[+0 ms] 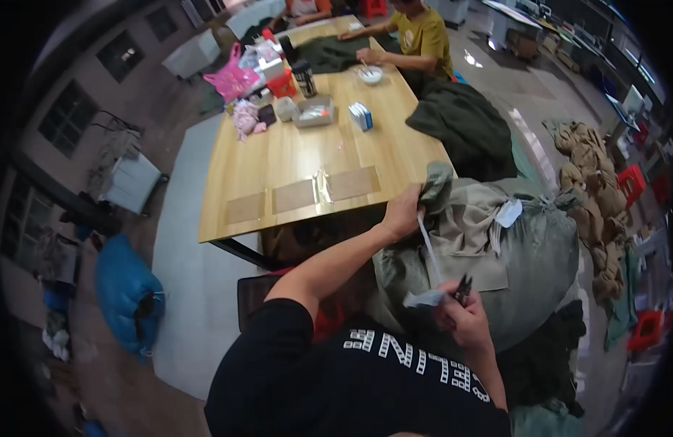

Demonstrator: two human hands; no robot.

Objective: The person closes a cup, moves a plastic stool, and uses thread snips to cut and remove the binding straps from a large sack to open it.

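The room's floor (496,84) has a long heap of brown cloth (591,200). Next is the wood counter (285,156), with a person in yellow (427,36) near its far end. By its near corner sits a fat green sack (544,255). One end looks knotted; the other seems bunched in the left hand (404,212), so the work looks part done. A white strip (429,249) runs unbroken to the right hand (464,318), which grips black snips (463,289) and a pale scrap (424,299).

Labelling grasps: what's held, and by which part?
Left hand: green cloth, bunched part. Right hand: dark tool, lower part. White strip between hands: grip points unclear.
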